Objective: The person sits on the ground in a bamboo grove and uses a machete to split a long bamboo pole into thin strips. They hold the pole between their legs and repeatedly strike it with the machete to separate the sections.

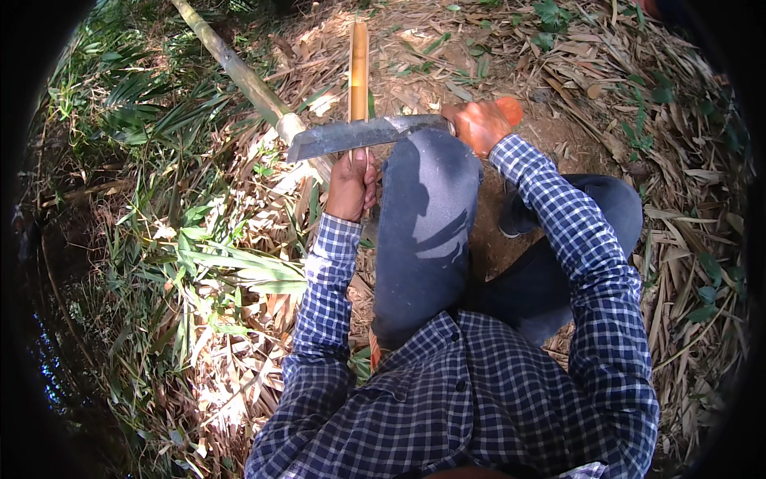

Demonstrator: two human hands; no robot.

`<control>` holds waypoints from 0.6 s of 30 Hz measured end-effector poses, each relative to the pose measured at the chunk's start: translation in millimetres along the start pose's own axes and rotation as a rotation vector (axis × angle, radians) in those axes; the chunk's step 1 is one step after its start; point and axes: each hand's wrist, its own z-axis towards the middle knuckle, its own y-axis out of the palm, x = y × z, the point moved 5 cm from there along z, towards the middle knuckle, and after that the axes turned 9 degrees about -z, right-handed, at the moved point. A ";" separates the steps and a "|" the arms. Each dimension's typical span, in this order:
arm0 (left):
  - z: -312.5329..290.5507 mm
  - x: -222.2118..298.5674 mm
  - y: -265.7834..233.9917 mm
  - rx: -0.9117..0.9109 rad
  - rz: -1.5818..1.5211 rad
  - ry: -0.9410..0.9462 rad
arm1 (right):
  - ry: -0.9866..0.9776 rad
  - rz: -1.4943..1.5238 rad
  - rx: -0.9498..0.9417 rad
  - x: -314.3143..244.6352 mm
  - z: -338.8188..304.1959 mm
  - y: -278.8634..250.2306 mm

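Observation:
My left hand (349, 185) is closed around the lower part of a split bamboo strip (359, 72), which points away from me with its pale yellow face in sunlight. Gripped in my right hand (480, 128) is a machete (351, 137) with an orange handle (509, 110). Its broad, dark blade reaches leftward across the strip, just above my left fingers, hiding part of the bamboo. Whether the edge bites into the strip, I cannot tell. The blade's base is over my bent left knee (435, 160).
A long bamboo pole (239, 76) slants in from the far left, its near end close to the machete's tip. Dry leaves (574, 72) and husks cover the brown soil. Green plants (159, 112) grow thickly on the left. My right leg (535, 279) is folded beneath my right arm.

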 end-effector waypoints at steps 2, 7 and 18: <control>-6.0 0.4 -2.7 0.021 0.028 0.006 | -0.015 0.000 0.014 -3.0 1.3 0.4; -51.9 -14.5 -19.4 0.098 0.165 -0.073 | 0.017 0.019 0.028 3.3 -0.8 8.6; -179.1 -57.0 -62.9 0.156 0.108 -0.198 | 0.181 0.056 0.000 19.5 -10.5 25.2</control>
